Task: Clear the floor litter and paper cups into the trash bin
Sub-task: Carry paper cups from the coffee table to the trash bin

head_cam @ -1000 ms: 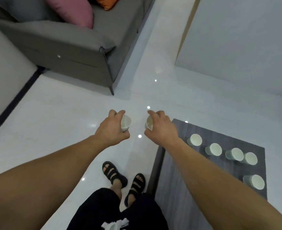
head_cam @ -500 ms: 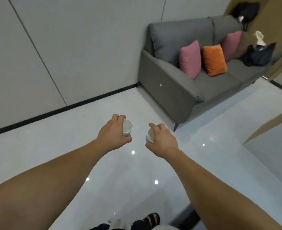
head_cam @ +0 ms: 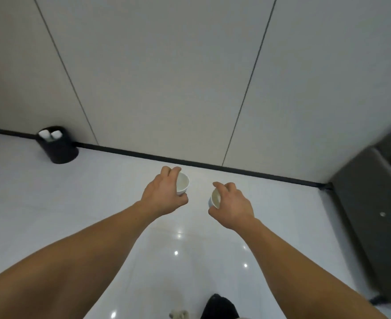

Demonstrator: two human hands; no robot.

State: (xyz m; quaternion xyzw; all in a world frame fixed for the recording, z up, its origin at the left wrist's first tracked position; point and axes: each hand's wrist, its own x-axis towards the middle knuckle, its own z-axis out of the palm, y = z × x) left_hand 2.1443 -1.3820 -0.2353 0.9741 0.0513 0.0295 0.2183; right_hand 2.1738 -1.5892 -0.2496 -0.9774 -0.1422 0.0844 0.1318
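Each hand, left hand [head_cam: 161, 195] and right hand [head_cam: 232, 209], grips a white paper cup above the glossy white floor [head_cam: 52, 203]; a black round trash bin [head_cam: 57, 145] stands by the wall.

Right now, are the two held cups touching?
Apart. In the head view the left paper cup, gripped by the left hand, and the right paper cup, in the right hand, have floor showing between them.

Single head-worn wide-angle view, facing forward and down; left hand [head_cam: 164, 194], right hand [head_cam: 232, 208] close, mid-frame; wall [head_cam: 167, 77] beyond hands, floor [head_cam: 52, 203] beneath them.
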